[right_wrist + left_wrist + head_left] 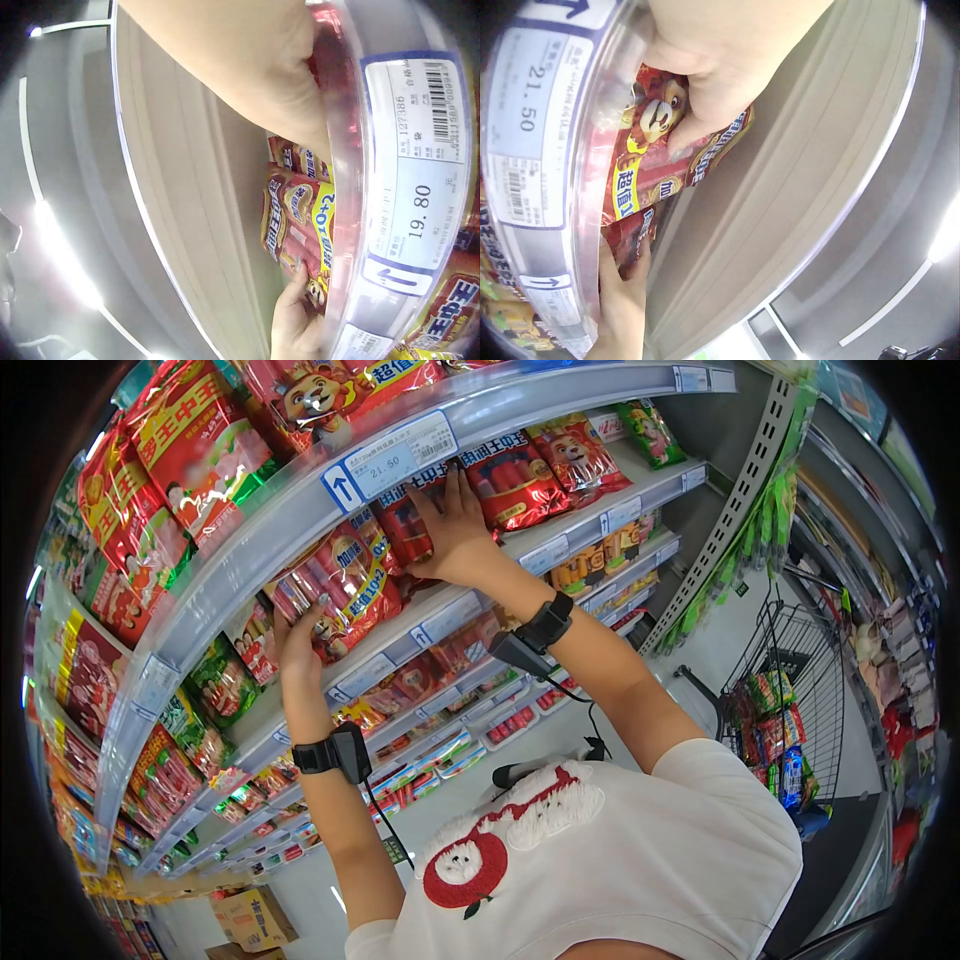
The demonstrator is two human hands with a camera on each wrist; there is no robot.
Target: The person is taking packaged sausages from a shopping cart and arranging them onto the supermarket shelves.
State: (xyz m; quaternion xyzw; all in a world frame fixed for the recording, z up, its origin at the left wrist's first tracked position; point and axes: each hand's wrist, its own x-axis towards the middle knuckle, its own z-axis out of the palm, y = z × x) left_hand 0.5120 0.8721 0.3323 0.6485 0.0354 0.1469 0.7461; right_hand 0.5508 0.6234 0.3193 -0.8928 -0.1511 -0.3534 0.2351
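In the head view a red and yellow sausage packet stands on the middle shelf. The left hand grips its near side, with the thumb over the front in the left wrist view, where the hand covers part of the lion picture on the packet. The right hand lies with spread fingers on a darker red packet to the right of it. Close to the right wrist camera, the right hand hides most of what it touches.
A shelf edge with a price label curves above the hands, with large red bags on top. More packets stand to the right. A shopping cart holding several packets is at the right, and a carton lies on the floor.
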